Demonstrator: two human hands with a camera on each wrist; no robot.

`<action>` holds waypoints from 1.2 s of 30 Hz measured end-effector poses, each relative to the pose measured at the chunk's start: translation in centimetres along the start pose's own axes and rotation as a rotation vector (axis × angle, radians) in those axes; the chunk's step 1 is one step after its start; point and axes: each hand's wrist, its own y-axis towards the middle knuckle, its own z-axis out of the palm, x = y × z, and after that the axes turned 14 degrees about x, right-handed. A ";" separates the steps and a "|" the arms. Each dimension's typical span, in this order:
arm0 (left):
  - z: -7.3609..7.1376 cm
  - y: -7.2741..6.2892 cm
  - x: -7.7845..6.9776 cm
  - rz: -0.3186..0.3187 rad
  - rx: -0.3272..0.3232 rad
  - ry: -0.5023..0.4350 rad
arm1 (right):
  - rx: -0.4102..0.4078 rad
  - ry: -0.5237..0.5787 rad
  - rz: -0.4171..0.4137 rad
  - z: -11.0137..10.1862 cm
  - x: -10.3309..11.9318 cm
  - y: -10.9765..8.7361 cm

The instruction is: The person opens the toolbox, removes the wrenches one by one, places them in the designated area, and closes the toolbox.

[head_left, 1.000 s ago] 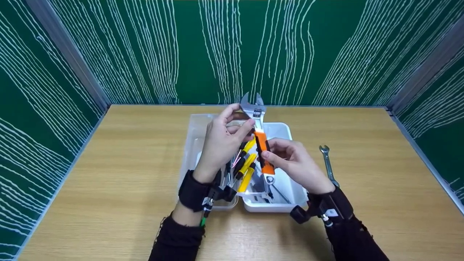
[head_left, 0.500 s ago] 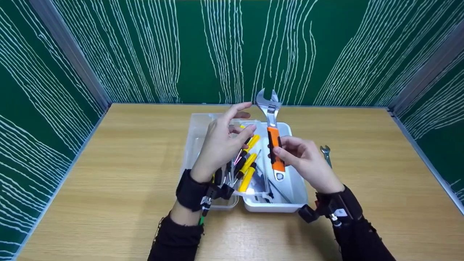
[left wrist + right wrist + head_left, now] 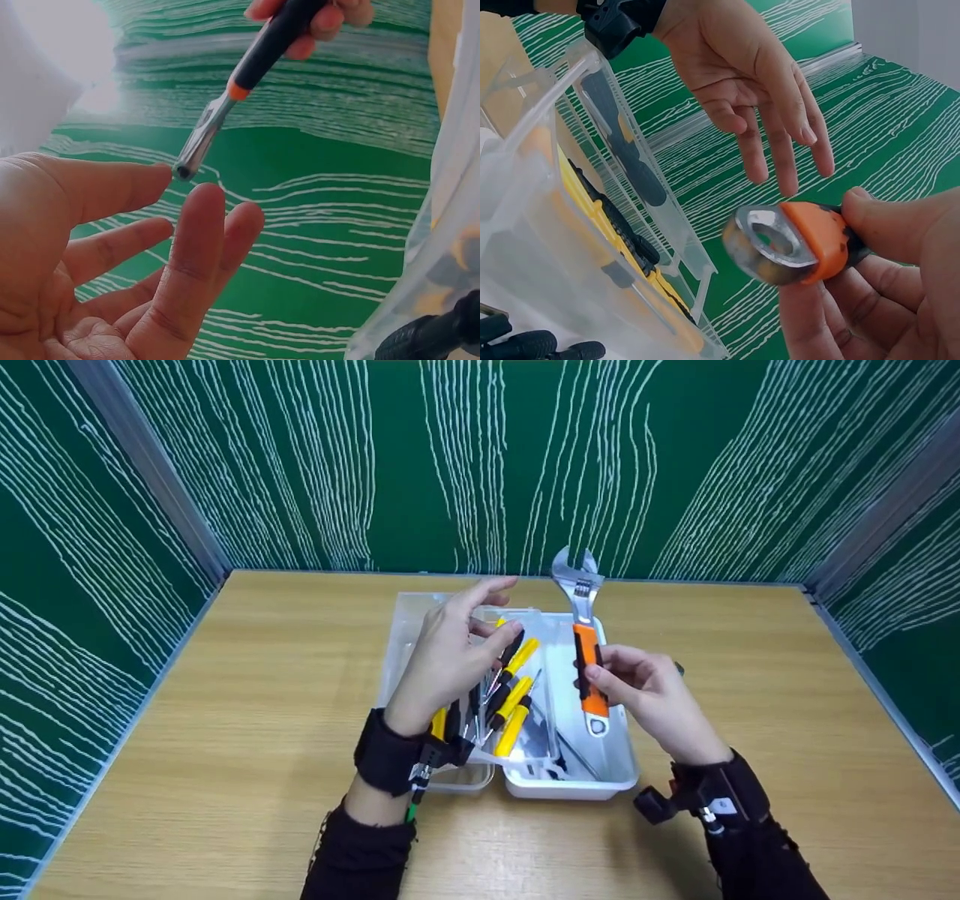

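Note:
My right hand [image 3: 652,697] holds an adjustable wrench [image 3: 590,660] by its orange and black handle, thumb on one side and fingers on the other. The wrench stands nearly upright above the white bin, its silver head up. My left hand [image 3: 450,656] hovers over the clear plastic box [image 3: 409,611], fingers loosely bent with nothing between them. In the left wrist view, the head end of the wrench [image 3: 202,139] appears just beyond my left fingertips. The right wrist view shows the handle's metal end with its hanging hole [image 3: 772,240], pointing at the camera.
Several yellow and black screwdrivers [image 3: 513,731] lie in a clear tray across the clear box and the white bin [image 3: 570,791]. A long thin rod [image 3: 577,754] rests in the bin. Behind my right hand only the tip of an open-end wrench [image 3: 679,668] shows. Green walls enclose the table.
My left hand has let go of the wrench's neck and stays about where it was. My right hand has carried the wrench to the right, and now hides most of the wrench on the table.

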 end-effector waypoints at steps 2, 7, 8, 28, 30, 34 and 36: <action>-0.1 0.0 0.1 -0.003 0.001 0.023 | -0.004 -0.001 -0.005 -0.1 -0.2 -0.2; -0.3 -0.1 0.0 -0.029 0.022 0.040 | -0.005 -0.005 -0.021 -0.5 -0.7 -0.5; -0.3 -0.1 0.0 -0.038 0.027 0.039 | -0.007 -0.006 -0.023 -0.6 -0.8 -0.6; -1.2 -0.9 -0.3 -0.116 0.024 0.049 | -0.034 -0.053 0.012 -1.5 -1.7 -1.3; -1.3 -1.0 -0.2 -0.109 0.027 0.049 | -0.035 -0.049 0.014 -1.6 -1.8 -1.4; -1.6 -1.2 -0.1 -0.106 0.028 0.079 | -0.038 -0.044 0.013 -1.7 -1.9 -1.6; -1.8 -1.3 0.0 -0.113 0.022 0.097 | -0.042 -0.046 0.014 -1.7 -2.1 -1.6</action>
